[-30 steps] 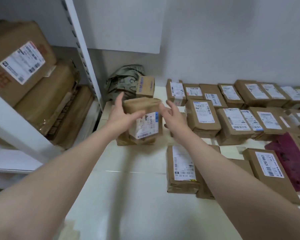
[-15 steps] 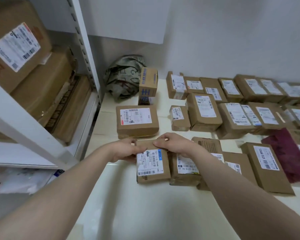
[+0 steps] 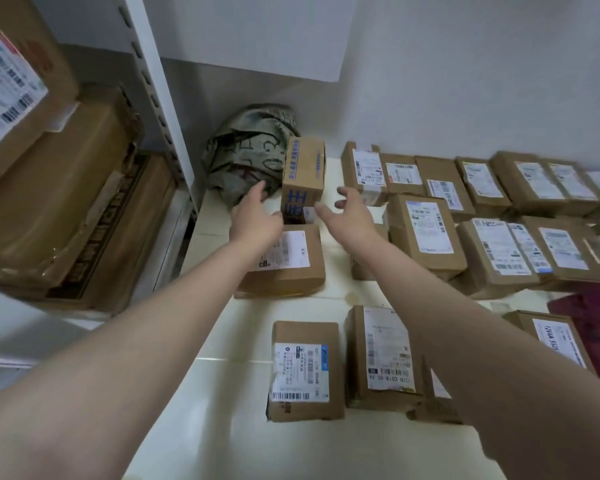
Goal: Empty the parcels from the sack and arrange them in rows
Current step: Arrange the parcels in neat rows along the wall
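Observation:
A crumpled green-grey sack lies in the far corner of the floor. A tall brown box with blue print stands upright against it. My left hand is open just left of that box, fingertips near the sack. Open as well, my right hand hovers just right of the box. Neither hand holds anything. Behind my left wrist lies a brown parcel. The labelled parcel rests flat at the left end of the near row.
Rows of brown labelled parcels cover the pale tiled floor to the right, up to the wall. A dark red package lies at the right edge. A white shelf rack with large cartons stands on the left.
Both hands have let go of the labelled parcel, which now lies in the near row. They have reached forward to either side of the upright blue-printed box by the sack.

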The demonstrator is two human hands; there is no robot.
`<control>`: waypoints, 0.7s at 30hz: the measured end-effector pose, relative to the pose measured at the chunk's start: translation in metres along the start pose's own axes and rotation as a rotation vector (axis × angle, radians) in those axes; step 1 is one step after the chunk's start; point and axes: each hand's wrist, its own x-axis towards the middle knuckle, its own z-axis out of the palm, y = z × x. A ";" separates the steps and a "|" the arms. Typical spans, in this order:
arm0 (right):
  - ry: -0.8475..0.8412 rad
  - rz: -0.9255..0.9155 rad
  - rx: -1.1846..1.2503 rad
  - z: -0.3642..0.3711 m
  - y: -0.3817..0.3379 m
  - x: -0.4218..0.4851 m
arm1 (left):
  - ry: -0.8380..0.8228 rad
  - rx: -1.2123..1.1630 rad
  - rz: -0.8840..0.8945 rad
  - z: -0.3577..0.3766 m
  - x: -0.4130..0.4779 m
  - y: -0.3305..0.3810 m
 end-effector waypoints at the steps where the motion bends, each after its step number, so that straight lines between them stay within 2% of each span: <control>1: 0.017 -0.012 0.025 0.001 -0.009 0.011 | -0.032 0.003 0.001 0.003 0.010 0.004; 4: 0.095 -0.031 0.051 0.009 -0.029 0.045 | -0.044 0.081 0.162 0.017 0.029 0.008; 7: 0.131 0.135 -0.158 0.013 -0.031 0.070 | -0.041 0.208 0.287 0.029 0.021 0.012; 9: 0.170 0.265 -0.241 0.006 -0.021 0.074 | -0.104 0.322 0.241 0.031 0.014 0.008; 11: 0.195 0.394 -0.158 -0.004 0.001 0.077 | -0.308 0.587 0.131 0.029 0.012 -0.004; 13: 0.191 0.472 0.082 -0.016 0.022 0.071 | -0.547 0.897 0.073 0.026 0.011 -0.014; 14: 0.189 0.478 0.220 -0.021 0.033 0.067 | -0.597 0.999 0.077 0.025 0.009 -0.017; 16: 0.202 0.425 0.408 -0.028 0.046 0.055 | -0.567 1.051 0.066 0.027 0.004 -0.018; 17: 0.205 0.368 0.418 -0.029 0.052 0.049 | -0.529 1.046 0.044 0.028 0.002 -0.016; 19: 0.208 0.184 0.280 -0.033 0.056 0.037 | -0.453 1.016 -0.065 0.030 -0.004 -0.012; 21: 0.212 -0.057 0.036 -0.034 0.057 0.024 | -0.332 0.938 -0.242 0.028 -0.009 -0.012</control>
